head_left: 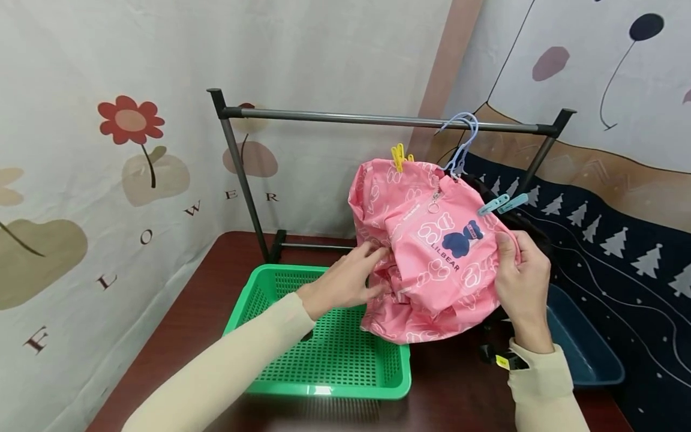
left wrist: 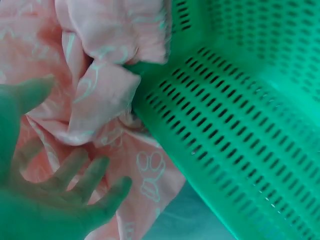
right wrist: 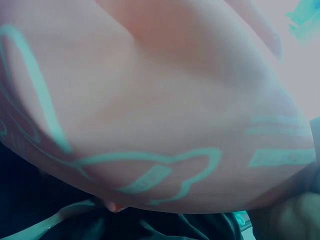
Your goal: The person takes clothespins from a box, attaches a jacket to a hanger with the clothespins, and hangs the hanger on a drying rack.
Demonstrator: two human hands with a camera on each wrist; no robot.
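A pink jacket (head_left: 426,240) with a bear print, "LILBEAR" lettering and a zip hangs from a light-blue hanger (head_left: 465,141) on the rail. Yellow clothes pegs (head_left: 398,157) sit on its upper left, light-blue pegs (head_left: 493,204) on its upper right. My left hand (head_left: 351,279) reaches to its left side; in the left wrist view this hand (left wrist: 60,195) has spread fingers against the folds. At the right edge, my right hand (head_left: 522,279) pinches the fabric, thumb in front and fingers behind. Close-up cloth (right wrist: 165,110) fills most of the right wrist view.
A green perforated basket (head_left: 335,393) stands below the jacket on the dark red table (head_left: 178,360). The metal rack's rail (head_left: 335,119) crosses above. A dark-blue tray (head_left: 583,342) lies right, partly behind my right arm. Dark cloth (head_left: 531,234) shows behind the jacket.
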